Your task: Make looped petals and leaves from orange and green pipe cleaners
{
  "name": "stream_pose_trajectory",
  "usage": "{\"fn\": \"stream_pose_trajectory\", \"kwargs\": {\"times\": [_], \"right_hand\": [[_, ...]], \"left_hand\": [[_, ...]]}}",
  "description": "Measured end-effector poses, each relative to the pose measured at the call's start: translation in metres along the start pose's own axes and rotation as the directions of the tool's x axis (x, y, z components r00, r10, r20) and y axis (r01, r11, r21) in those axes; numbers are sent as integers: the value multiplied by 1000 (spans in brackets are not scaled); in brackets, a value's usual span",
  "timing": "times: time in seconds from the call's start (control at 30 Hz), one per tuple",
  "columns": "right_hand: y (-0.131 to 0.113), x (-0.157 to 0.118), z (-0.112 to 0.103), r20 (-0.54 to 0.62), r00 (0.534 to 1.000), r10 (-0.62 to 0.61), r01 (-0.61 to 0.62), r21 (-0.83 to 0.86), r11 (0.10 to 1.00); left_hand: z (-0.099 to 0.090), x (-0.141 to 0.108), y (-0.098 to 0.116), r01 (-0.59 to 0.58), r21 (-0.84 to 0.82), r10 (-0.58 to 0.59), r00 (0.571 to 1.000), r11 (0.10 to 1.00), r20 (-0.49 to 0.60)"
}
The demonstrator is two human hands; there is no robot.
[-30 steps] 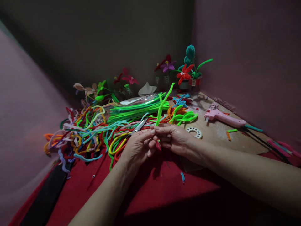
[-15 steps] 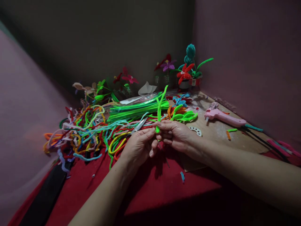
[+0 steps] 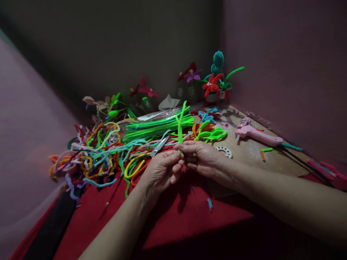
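Note:
A bright green pipe cleaner (image 3: 180, 128) stands upright between my hands, its upper part split into a longer and a shorter end. My left hand (image 3: 164, 166) pinches its base from the left. From the right, the thumb and fingers of my right hand (image 3: 199, 155) close on the same piece just above. A thin dark wire (image 3: 192, 189) pokes out below my fingers; where it joins the green piece is hidden. Just behind my left hand lie scissors (image 3: 159, 146) with a yellow and an orange handle loop.
A tangle of coloured pipe cleaners (image 3: 94, 148) covers the left, beside a green bundle (image 3: 157, 124). A pink glue gun (image 3: 257, 133) rests on a brown board (image 3: 248, 159) at right. Pipe-cleaner flowers (image 3: 213, 85) stand behind. A red cloth (image 3: 173, 224) spreads in front.
The green pipe cleaner has turned and shifted slightly left, and its lower part is now more covered by my fingers. Both hands keep their pinch in nearly the same place.

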State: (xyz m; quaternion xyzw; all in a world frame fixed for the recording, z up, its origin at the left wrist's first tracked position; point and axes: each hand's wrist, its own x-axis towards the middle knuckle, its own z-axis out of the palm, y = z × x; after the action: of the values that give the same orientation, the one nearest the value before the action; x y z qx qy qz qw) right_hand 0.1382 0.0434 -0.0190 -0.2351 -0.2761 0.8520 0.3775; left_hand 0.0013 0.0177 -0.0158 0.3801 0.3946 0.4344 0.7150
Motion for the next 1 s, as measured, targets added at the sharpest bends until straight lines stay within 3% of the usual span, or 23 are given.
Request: {"fn": "stream_pose_trajectory", "kwargs": {"times": [0.1, 0.3, 0.43, 0.57, 0.77, 0.93, 1.0], "right_hand": [[0, -1, 1, 14, 999, -30, 30, -16, 999], [3, 3, -3, -18, 970, -244, 240, -136, 961], [1, 4, 0, -85, 960, -266, 252, -145, 957], [-1, 5, 2, -125, 960, -249, 234, -124, 964], [0, 7, -1, -90, 969, -230, 221, -106, 970], [-2, 5, -2, -49, 969, -241, 226, -202, 953], [-3, 4, -1, -38, 974, -222, 209, -219, 953]], "left_hand": [[4, -1, 2, -25, 92, 28, 999, 995, -32], [12, -8, 2, -92, 399, 168, 973, 912, -161], [14, -11, 3, -101, 515, 213, 964, 851, -163], [16, -10, 3, -111, 552, 242, 955, 827, -171], [15, -10, 0, -109, 575, 231, 962, 811, -144], [8, -11, 6, -29, 546, 113, 986, 837, -121], [3, -11, 10, -89, 494, 180, 974, 865, -140]]}}
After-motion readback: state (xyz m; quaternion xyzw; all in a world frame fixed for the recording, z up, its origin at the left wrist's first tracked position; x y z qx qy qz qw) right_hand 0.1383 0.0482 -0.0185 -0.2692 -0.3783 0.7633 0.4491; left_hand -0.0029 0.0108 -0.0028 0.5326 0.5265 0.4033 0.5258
